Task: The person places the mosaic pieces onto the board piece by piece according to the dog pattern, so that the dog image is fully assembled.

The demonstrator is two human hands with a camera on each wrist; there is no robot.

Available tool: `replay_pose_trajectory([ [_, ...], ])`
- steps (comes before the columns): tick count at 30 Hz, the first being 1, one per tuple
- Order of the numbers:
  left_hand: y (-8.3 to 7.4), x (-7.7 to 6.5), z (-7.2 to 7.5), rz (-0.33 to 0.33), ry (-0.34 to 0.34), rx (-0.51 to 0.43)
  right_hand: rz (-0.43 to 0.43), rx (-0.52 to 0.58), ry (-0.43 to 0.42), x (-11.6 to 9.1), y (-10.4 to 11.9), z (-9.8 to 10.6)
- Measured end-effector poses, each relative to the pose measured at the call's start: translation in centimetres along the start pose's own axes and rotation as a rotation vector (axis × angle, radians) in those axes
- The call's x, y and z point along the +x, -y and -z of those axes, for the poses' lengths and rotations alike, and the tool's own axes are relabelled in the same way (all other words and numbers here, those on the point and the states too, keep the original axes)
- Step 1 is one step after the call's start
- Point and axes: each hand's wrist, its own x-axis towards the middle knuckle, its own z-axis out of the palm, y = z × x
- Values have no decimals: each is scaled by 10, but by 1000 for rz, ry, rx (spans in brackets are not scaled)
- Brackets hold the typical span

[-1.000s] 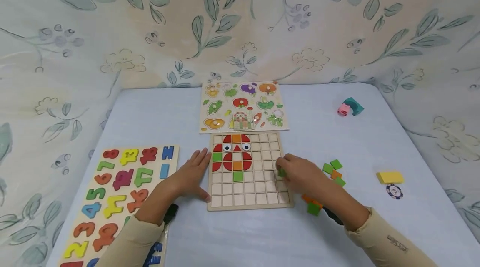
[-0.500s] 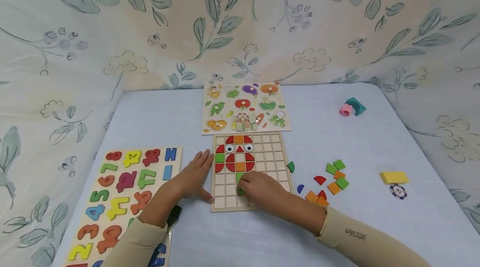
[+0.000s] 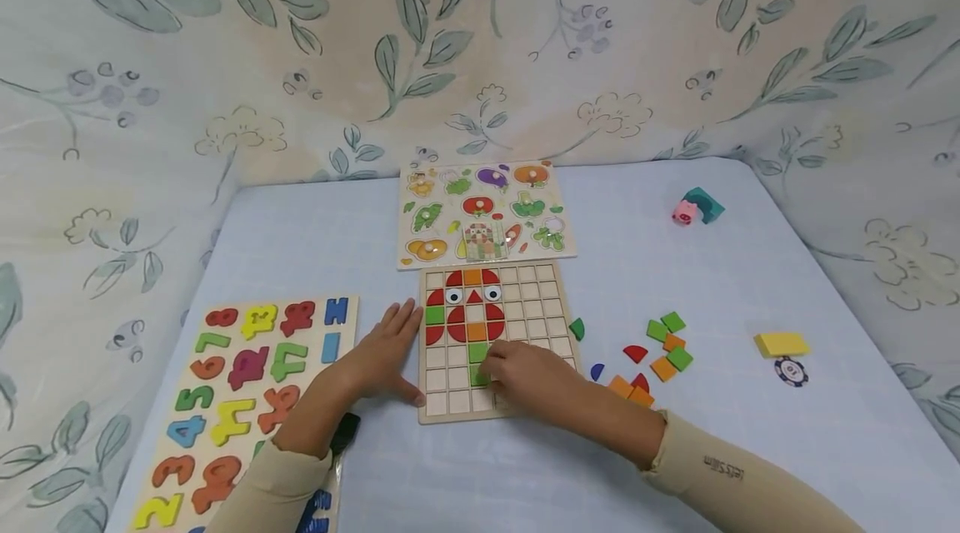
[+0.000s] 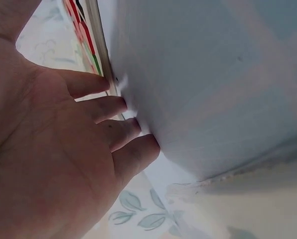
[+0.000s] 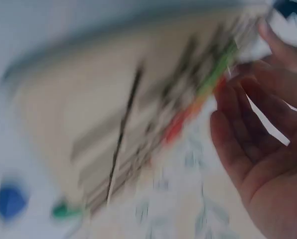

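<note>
A square wooden grid board [image 3: 530, 310] lies in the middle of the table, with red, orange, green and eye tiles set in its upper left part. My left hand [image 3: 380, 360] rests flat beside its left edge, thumb spread; the left wrist view shows the fingertips [image 4: 147, 143] along that edge. Over the lower middle of the grid is my right hand [image 3: 538, 379], its fingertips at the right side of a green square tile [image 3: 477, 376]. This tile lies directly below another green square [image 3: 477, 352]. The right wrist view is blurred, with the fingers loosely bent.
Loose green squares [image 3: 679, 359], orange squares [image 3: 663, 369] and red pieces [image 3: 635, 353] lie right of the board. A number puzzle [image 3: 247, 366] is at left, a vegetable puzzle [image 3: 440, 211] behind. Farther right are a yellow block [image 3: 782, 344], a chip [image 3: 791, 371] and a pink pig toy [image 3: 683, 212].
My right hand has moved left from the board's right edge with a green square, which now lies in the grid below the other green one. My left hand stays at the left edge.
</note>
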Motion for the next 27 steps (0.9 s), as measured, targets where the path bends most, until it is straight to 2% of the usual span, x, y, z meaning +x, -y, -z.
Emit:
replay_pose_trajectory([
  [5, 1, -1, 3, -13, -15, 23, -265, 52, 81, -38, -34, 28],
  [7, 2, -1, 4, -15, -19, 29, -363, 52, 147, -56, -46, 36],
  [11, 2, -4, 6, -5, -21, 28, -464, 50, 284, -86, -58, 36],
  [14, 2, -5, 6, -2, -21, 23, -493, 30, 344, -102, -56, 27],
  [16, 3, -4, 5, -5, -23, 25, -504, 27, 337, -109, -54, 21],
  [22, 1, -2, 3, -16, -23, 15, -485, -38, 231, -117, -52, 7],
  [27, -1, -1, 0, -7, -7, 3, -474, -62, 210, -120, -53, 2],
])
